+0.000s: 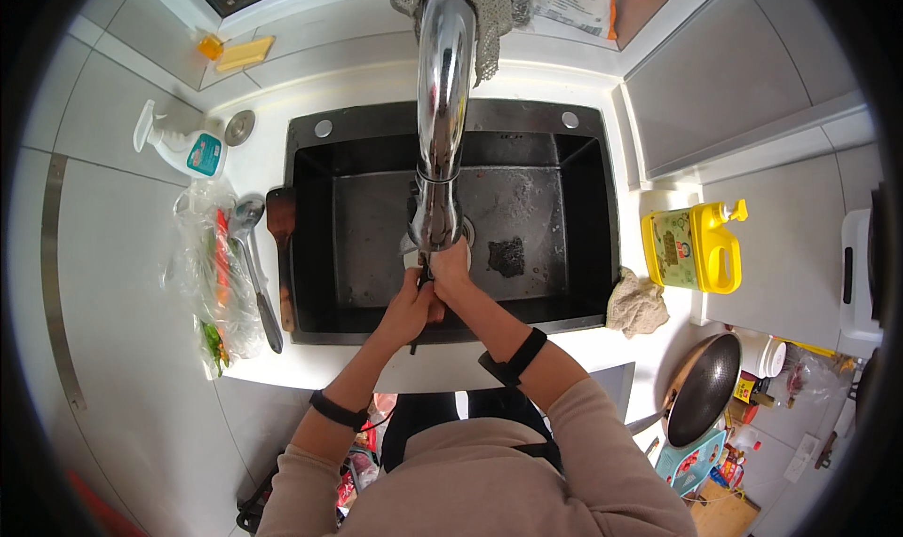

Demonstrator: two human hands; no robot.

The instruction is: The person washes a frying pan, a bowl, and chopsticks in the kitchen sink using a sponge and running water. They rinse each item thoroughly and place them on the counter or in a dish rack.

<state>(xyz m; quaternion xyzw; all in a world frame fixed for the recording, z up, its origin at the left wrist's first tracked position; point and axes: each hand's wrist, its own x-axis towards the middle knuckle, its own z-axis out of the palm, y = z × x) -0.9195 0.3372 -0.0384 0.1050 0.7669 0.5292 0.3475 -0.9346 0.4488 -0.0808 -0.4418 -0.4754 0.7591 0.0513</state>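
Observation:
My left hand [407, 308] grips a dark, narrow object [425, 272] over the near part of the black sink [381, 255]; its kind is not clear. Beside it, my right hand [451, 269] reaches under the chrome faucet [439, 205], its fingers partly hidden by the spout. A pale round thing [410, 257] shows behind the hands, mostly covered, and whether my right hand holds it cannot be told. On the sink floor to the right lies a dark scouring pad [506, 256].
Left of the sink are a wooden spatula [281, 219], a metal ladle [255, 276], bagged vegetables [222, 276] and a spray bottle [190, 149]. To the right are a yellow jug [695, 248], a cloth [636, 304] and a frying pan [704, 390].

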